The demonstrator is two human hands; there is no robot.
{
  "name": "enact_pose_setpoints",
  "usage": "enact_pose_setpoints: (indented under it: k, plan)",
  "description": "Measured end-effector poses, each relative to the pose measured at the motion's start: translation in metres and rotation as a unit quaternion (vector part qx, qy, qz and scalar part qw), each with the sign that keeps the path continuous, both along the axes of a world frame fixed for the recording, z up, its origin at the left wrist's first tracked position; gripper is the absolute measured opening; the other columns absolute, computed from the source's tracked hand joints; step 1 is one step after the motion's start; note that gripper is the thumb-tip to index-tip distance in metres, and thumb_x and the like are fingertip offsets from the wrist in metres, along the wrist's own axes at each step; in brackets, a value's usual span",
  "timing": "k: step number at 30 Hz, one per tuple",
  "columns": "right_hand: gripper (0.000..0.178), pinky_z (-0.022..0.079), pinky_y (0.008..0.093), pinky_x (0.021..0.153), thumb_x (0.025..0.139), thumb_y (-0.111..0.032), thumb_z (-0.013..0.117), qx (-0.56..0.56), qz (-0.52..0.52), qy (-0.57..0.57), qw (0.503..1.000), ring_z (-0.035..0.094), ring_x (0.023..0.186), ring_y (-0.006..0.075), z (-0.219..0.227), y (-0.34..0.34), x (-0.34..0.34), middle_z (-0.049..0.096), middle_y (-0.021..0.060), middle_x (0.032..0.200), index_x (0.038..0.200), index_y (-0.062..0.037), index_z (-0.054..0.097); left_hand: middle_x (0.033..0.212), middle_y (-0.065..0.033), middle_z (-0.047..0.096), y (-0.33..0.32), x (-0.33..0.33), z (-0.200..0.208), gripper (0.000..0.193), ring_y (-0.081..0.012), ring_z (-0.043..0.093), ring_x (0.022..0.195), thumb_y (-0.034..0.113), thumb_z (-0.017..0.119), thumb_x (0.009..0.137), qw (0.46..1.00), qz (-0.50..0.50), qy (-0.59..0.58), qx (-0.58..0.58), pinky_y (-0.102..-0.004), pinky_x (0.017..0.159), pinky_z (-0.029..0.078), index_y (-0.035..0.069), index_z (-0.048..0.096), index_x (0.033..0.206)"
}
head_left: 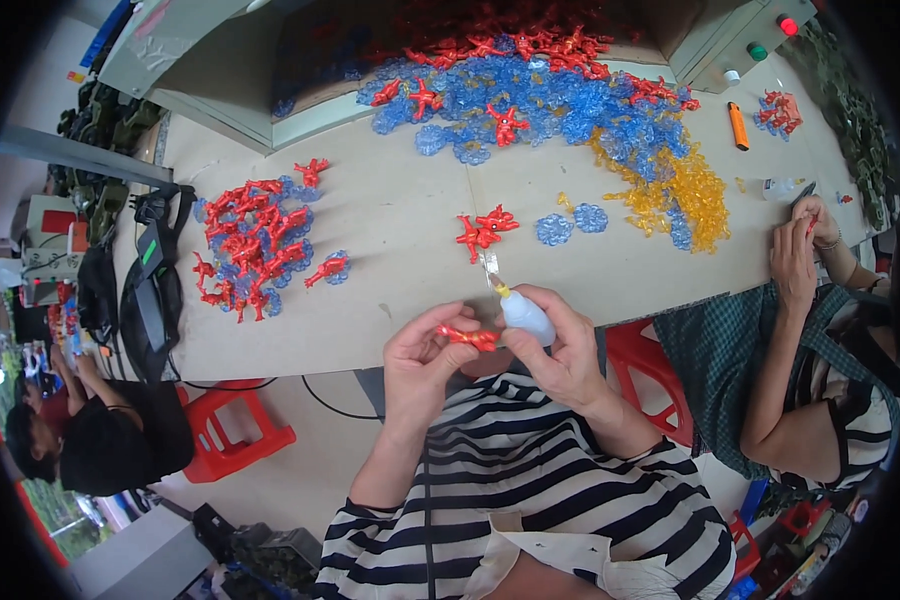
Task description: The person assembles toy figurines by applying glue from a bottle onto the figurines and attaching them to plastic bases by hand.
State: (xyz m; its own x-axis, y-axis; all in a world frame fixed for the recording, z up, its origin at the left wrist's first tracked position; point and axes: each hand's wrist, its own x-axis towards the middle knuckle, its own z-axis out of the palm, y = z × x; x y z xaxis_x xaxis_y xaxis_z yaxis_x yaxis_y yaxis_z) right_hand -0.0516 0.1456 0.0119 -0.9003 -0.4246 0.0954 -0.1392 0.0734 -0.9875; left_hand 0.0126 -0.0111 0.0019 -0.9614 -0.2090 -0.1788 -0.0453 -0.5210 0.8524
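Observation:
My left hand [420,362] pinches a small red plastic figure [470,338] between thumb and fingers, just past the table's near edge. Close beside it, my right hand [562,352] grips a white squeeze bottle [528,318] with a yellow neck and a thin tip angled up and away. Beyond the bottle's tip, a few more red figures [485,230] lie together on the table. To their right are two blue translucent flower-shaped pieces [555,229] with a bit of yellow plastic.
Assembled red figures on blue bases [255,245] crowd the left. Loose blue pieces [570,105] and yellow pieces [705,195] are heaped before an open-fronted box [220,70]. An orange lighter-shaped object [738,126] lies at right. A co-worker's hands [800,245] work there; red stools [235,432] stand below.

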Motion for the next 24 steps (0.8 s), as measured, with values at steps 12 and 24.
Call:
enact_pose_setpoints:
  k: [12,24]
  plan:
    - [0.028,0.049,0.0249,0.063,0.075,-0.003,0.067,-0.008,0.096,0.182,0.979,0.062,0.073,0.0147,0.010,-0.001,-0.006,0.063,0.0124,0.090,0.101,0.0002,0.057,0.084,-0.0101,0.060,-0.001,0.004,0.011,0.029,-0.0125,0.058,0.066,0.017,0.046,0.094,0.989,-0.083,-0.115,0.044,-0.0199,0.053,0.044,0.000,0.051,0.116]
    - [0.035,0.044,0.0232,0.052,0.062,-0.007,0.077,0.041,-0.013,0.167,0.985,0.057,0.057,0.0159,0.035,0.021,0.005,0.061,0.0091,0.070,0.092,0.0021,0.062,0.093,-0.0069,0.054,-0.003,0.011,-0.010,0.019,-0.0140,0.049,0.079,0.017,0.050,0.091,0.923,-0.064,-0.026,0.378,-0.0241,0.071,0.041,0.006,0.049,0.107]
